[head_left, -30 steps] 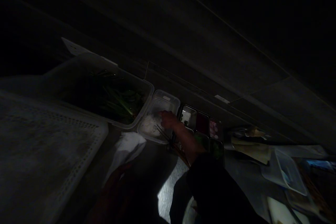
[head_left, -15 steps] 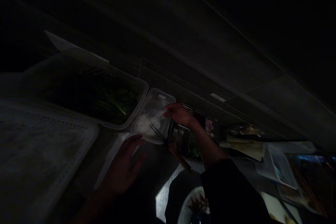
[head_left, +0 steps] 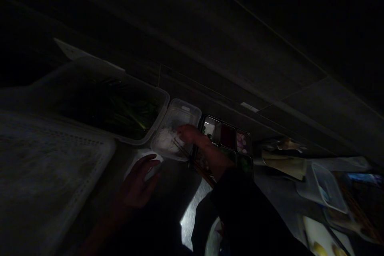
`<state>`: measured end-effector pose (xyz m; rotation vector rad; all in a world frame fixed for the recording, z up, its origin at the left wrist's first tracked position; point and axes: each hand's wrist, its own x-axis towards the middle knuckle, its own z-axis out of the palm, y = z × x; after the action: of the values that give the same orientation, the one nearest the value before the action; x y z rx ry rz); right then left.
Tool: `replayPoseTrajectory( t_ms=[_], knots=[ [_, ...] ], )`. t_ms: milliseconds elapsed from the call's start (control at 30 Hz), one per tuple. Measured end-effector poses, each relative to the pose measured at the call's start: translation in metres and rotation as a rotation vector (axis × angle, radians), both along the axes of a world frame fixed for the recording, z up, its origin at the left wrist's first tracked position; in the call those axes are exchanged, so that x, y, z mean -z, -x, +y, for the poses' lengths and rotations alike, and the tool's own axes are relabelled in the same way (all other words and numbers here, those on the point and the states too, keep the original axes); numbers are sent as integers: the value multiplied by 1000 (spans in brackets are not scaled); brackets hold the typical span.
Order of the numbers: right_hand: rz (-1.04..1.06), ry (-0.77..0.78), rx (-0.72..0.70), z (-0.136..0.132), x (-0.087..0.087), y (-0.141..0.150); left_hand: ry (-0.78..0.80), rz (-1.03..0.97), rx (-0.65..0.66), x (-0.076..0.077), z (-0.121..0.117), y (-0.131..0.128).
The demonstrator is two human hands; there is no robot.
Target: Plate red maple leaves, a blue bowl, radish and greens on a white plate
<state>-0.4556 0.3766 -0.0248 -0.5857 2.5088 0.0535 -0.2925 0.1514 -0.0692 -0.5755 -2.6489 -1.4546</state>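
Note:
The scene is very dark. My right hand (head_left: 186, 133) reaches into a small clear plastic container (head_left: 186, 110) holding white shredded food (head_left: 164, 140); its fingers are pinched together over that food. Chopsticks (head_left: 192, 160) lie across the container's near edge. My left hand (head_left: 138, 182) lies flat with spread fingers on a white cloth (head_left: 141, 159) just in front of the container. Right of the container sits a black compartment tray (head_left: 228, 138) with small portions of food.
A large clear tub with green vegetables (head_left: 120, 108) stands left of the small container. A white perforated crate (head_left: 45, 168) fills the left. Papers and another clear container (head_left: 328, 188) lie at the right. A plate edge (head_left: 211, 240) shows at the bottom.
My right hand has dropped from the container's far rim down onto the white food. My left hand, at the bottom edge a second ago, came forward onto the cloth and has since drawn back slightly.

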Motion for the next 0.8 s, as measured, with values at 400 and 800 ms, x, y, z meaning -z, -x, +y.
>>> replayPoseTrajectory(
  t_ms=[400, 800],
  knots=[
    [168, 435, 190, 14, -86, -8, -126, -148, -50, -24, 58, 100],
    [173, 1017, 542, 78, -161, -77, 302, -55, 185, -19, 86, 111]
  ],
)
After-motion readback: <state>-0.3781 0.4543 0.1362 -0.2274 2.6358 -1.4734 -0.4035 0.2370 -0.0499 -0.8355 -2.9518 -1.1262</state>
